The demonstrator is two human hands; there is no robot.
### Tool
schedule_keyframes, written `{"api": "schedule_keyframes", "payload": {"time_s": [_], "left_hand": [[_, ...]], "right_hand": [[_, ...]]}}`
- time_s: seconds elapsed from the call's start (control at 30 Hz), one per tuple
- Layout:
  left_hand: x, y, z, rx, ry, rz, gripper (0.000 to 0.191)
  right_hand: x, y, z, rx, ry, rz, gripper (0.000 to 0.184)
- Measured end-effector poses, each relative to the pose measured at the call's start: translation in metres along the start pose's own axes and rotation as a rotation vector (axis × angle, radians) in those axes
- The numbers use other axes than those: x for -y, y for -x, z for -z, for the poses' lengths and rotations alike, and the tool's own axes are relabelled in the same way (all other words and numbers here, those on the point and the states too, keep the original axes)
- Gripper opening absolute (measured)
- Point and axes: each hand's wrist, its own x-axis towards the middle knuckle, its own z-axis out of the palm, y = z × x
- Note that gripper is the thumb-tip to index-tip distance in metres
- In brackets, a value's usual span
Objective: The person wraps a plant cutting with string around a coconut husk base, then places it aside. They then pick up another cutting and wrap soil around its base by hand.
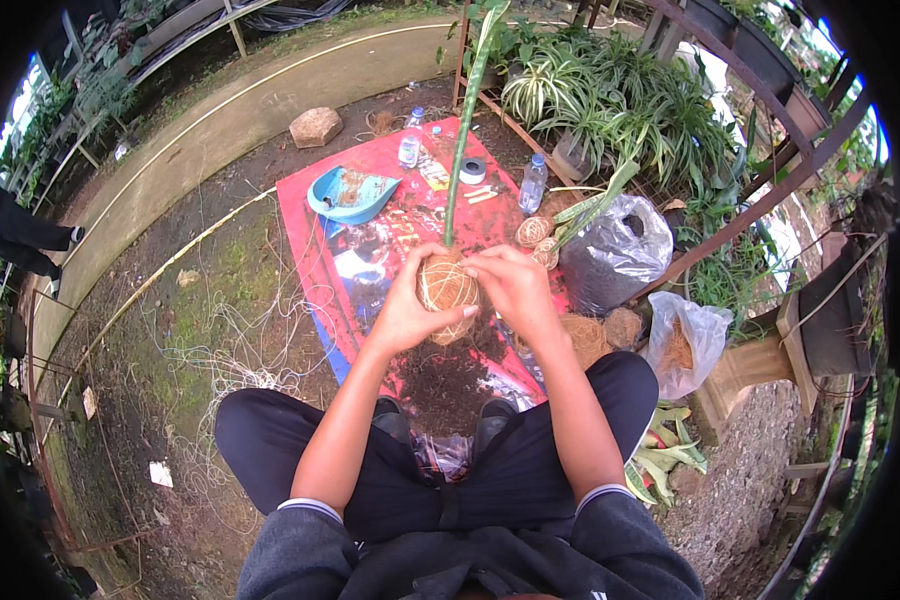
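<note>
My left hand (411, 311) holds a ball of brown coconut fibre (447, 289) wound with pale string, its fingers and thumb around the left side and front. A long, upright green leaf (461, 142) rises from the top of the ball. My right hand (511, 289) is at the ball's upper right, thumb and forefinger pinched together; whether string lies between them is too small to tell. Two smaller string-wound fibre balls (534, 232) lie beyond my right hand, with leaves beside them. Loose dark soil (446, 382) covers part of the red printed sheet (300, 202) below.
On the sheet are a blue scoop (354, 196), water bottles (532, 184) and a tape roll (472, 170). Tangled string (247, 364) lies left. A bag of dark soil (615, 255) and a bag of fibre (686, 345) stand right. Another person's legs (26, 232) show far left.
</note>
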Motion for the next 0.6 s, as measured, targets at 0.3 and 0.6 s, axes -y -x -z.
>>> {"api": "schedule_keyframes", "payload": {"time_s": [0.3,0.6], "left_hand": [[0.005,-0.001,-0.005,0.017,-0.043,-0.016,0.082],[0.003,0.000,-0.006,0.049,-0.011,0.036,0.083]], "right_hand": [[-0.007,0.003,-0.006,-0.013,0.085,0.029,0.015],[-0.015,0.002,-0.007,-0.017,-0.123,-0.120,0.010]]}}
